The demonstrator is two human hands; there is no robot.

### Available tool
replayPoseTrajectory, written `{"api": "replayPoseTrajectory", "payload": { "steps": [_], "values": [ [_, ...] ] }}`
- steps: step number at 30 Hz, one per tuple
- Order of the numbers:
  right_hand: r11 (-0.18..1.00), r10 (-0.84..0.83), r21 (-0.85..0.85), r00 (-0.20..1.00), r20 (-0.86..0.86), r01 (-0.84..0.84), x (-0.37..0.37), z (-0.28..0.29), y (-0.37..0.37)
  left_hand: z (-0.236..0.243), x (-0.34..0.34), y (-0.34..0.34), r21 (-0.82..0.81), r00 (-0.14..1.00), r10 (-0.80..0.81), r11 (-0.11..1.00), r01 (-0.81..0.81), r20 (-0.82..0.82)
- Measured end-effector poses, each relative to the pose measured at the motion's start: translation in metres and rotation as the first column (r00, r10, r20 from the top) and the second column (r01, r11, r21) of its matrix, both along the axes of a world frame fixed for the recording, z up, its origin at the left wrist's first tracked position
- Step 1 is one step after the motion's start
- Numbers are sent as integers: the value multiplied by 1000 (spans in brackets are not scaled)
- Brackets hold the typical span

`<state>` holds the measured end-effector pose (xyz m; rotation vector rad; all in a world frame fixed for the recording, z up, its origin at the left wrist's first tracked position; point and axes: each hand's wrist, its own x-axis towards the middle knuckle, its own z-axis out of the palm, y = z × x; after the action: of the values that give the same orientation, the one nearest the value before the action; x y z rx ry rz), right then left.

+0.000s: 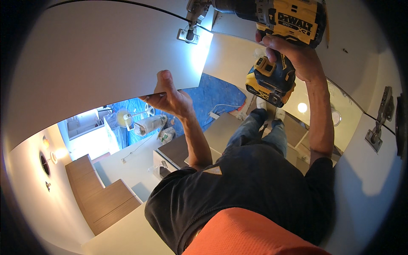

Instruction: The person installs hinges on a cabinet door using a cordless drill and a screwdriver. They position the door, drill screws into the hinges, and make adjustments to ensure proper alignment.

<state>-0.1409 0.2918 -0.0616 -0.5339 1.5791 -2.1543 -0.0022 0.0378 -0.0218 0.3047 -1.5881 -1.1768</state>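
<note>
White cabinet door (97,55), far left: left hand (170,98) pinches its lower edge, fingers closed. Right hand (293,57) wrapped tight round yellow-black cordless drill (280,25), bit on metal hinge (190,33) at door's far right corner.

Light: bright, glare on white panel (106,59) near hinge (189,34)
Edges: strong fisheye bending, dark corners
Focus: mostly sharp

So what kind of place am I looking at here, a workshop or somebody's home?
Most likely a home kitchen mid-renovation. A white cabinet door is being fitted at its metal hinge with a yellow cordless drill, blue protective sheeting covers the floor, and wood-fronted cabinets stand below.
</note>
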Motion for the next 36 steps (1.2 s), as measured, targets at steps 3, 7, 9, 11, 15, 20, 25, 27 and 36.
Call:
{"api": "replayPoseTrajectory", "payload": {
  "steps": [3,7,9,11,15,20,25,27,36],
  "values": [
    [1000,-9,-20,1000,3,9,0,-2,0,-1,-2,-1,-21,1000,-5,1000,5,-4],
    [1000,-1,8,1000,-13,1,-1,-4,0,-4,-1,0,-41,1000,7,999,-7,7],
    [999,-13,36,1000,-25,14,0,-5,0,-4,-1,1,-19,1000,-5,1000,5,-2],
    [998,-19,60,999,-27,20,0,-4,0,-4,0,1,-7,1000,-5,1000,5,-9],
    [999,-28,48,999,22,27,1,-1,-1,-2,-1,-2,-14,1000,-22,1000,21,-14],
    [1000,-22,0,999,39,22,0,2,-1,-1,-1,-5,-13,999,-27,1000,27,-22],
    [999,-1,-38,999,33,2,-1,1,0,-2,-2,-7,-51,999,33,998,-33,7],
    [999,-3,-32,1000,20,4,-2,0,0,-2,-2,-7,-50,999,36,998,-36,13],
    [999,-20,29,999,29,19,-1,-2,0,-3,-2,-7,-62,998,65,996,-65,1]
  ]
}}
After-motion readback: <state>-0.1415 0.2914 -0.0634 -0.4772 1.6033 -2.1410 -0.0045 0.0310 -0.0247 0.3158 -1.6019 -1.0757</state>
